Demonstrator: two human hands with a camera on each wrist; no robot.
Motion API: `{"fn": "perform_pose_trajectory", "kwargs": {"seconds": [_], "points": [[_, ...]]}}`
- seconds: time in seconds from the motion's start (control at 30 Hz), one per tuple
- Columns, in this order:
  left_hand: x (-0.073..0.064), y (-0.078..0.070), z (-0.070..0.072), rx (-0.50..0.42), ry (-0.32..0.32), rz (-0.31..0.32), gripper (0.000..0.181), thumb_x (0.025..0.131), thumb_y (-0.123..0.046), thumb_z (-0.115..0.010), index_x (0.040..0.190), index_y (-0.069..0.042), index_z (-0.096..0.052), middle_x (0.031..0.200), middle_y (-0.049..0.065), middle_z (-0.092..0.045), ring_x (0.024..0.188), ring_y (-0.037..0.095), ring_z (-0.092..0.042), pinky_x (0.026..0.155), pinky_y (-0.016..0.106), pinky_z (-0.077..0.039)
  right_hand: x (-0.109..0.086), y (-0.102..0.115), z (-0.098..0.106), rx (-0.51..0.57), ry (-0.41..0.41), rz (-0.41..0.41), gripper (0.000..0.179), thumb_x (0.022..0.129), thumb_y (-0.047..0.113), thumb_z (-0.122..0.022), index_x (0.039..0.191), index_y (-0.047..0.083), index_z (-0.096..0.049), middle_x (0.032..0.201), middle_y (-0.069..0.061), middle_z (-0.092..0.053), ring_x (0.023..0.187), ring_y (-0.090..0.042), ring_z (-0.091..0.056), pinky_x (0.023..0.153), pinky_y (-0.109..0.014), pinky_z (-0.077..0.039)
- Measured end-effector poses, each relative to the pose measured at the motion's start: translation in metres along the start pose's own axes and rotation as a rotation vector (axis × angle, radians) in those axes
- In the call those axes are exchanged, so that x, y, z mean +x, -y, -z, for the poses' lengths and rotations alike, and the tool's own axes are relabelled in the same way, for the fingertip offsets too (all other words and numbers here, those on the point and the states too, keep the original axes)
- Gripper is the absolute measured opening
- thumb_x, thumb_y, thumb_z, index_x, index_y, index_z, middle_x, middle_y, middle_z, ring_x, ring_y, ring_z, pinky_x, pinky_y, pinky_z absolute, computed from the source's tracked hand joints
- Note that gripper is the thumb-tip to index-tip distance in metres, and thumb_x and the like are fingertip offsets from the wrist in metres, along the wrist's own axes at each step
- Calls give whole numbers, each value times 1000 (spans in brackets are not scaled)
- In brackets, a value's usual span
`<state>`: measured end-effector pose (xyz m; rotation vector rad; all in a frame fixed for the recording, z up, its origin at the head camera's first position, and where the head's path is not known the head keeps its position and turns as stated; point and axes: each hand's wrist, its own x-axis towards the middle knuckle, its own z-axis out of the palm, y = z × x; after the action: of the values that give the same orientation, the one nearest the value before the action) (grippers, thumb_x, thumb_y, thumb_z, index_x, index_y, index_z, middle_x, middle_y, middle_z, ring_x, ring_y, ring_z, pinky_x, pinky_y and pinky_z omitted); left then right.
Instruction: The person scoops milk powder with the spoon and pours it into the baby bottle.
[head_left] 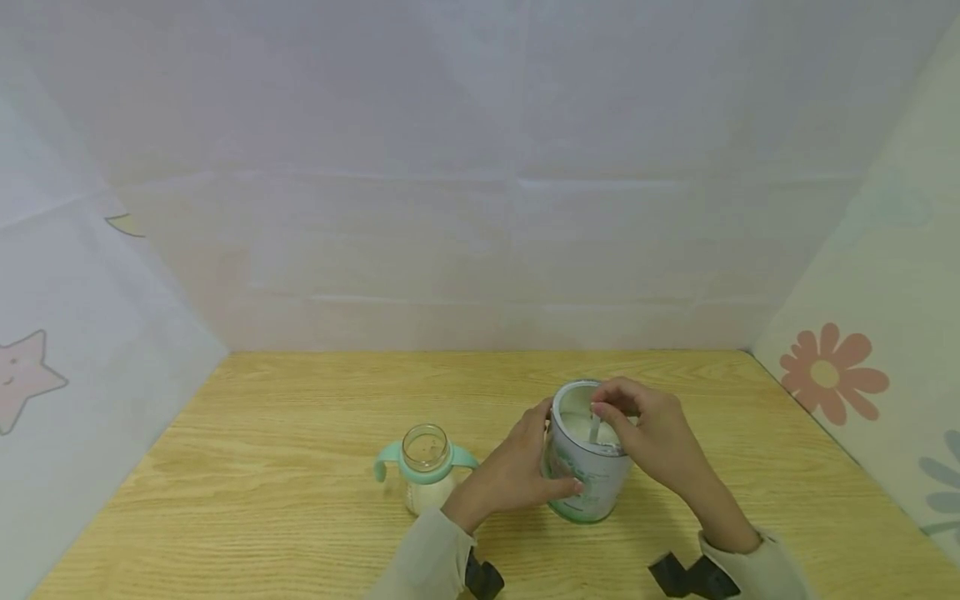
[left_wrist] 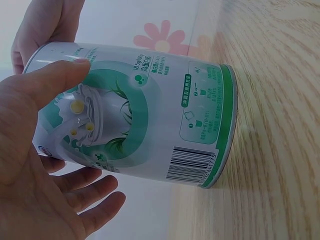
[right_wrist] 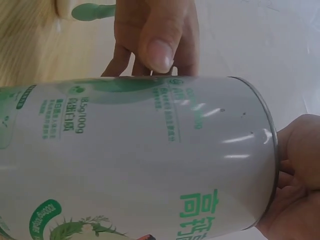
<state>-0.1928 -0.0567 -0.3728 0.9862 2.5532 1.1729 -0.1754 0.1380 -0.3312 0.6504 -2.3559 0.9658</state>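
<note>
A white and green milk powder can (head_left: 600, 483) stands open on the table, slightly tilted, with pale powder (head_left: 577, 423) inside. My left hand (head_left: 506, 475) holds its side, thumb on the front and fingers around the far side; the left wrist view shows that thumb against the printed label (left_wrist: 120, 120). Over the can's mouth, my right hand (head_left: 660, 429) pinches the whitish handle of a scoop (head_left: 595, 430), whose lower end is hidden in the can. In the right wrist view the can's wall hides most of the right hand (right_wrist: 297, 175).
Left of the can stands a baby bottle (head_left: 429, 493) without a lid, with mint-green handles and pale contents; my left forearm is close to it. The wooden table (head_left: 285, 467) is bordered by hanging cloth (head_left: 480, 250) at the back and both sides.
</note>
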Motion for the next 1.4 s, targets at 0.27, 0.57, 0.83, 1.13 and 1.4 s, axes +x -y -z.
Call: {"fn": "perform_pose_trajectory", "kwargs": {"seconds": [0.27,0.57,0.83,1.13,1.4], "points": [[0,1,0,-17,0,3,99,84,-36,-72,153,-11,-5,148,9,-30,133,23,-39,106,42,-41,0,3,6,-6,9,-12,7,85,-2,-67,90,2,-67,82,-5,-70,70,-8,-66,60,-20,-53],[1,2,-1,-16,-6,-11,99,83,-36,-73,153,-12,-6,147,8,-32,132,21,-39,105,42,-42,2,2,14,-16,-82,-99,8,85,-3,-67,91,2,-68,78,-5,-69,70,1,-62,61,-14,-50],[1,4,-2,-17,-5,-22,99,84,-36,-73,153,-13,-6,147,8,-31,133,21,-37,106,43,-41,2,1,20,11,-151,-150,6,86,0,-67,92,1,-69,80,-10,-70,67,3,-62,60,-11,-49],[1,4,-2,-26,-6,-19,100,83,-36,-73,153,-14,-6,146,7,-32,133,20,-37,106,42,-40,4,5,24,32,-244,-134,9,83,-4,-69,90,0,-71,77,7,-68,66,5,-62,60,-9,-48],[1,3,-1,-25,-13,-24,99,83,-35,-74,153,-12,-6,146,8,-33,132,20,-39,106,42,-41,5,9,28,94,-296,-63,15,79,-14,-67,88,-2,-70,79,23,-63,67,7,-62,63,-7,-49]]}}
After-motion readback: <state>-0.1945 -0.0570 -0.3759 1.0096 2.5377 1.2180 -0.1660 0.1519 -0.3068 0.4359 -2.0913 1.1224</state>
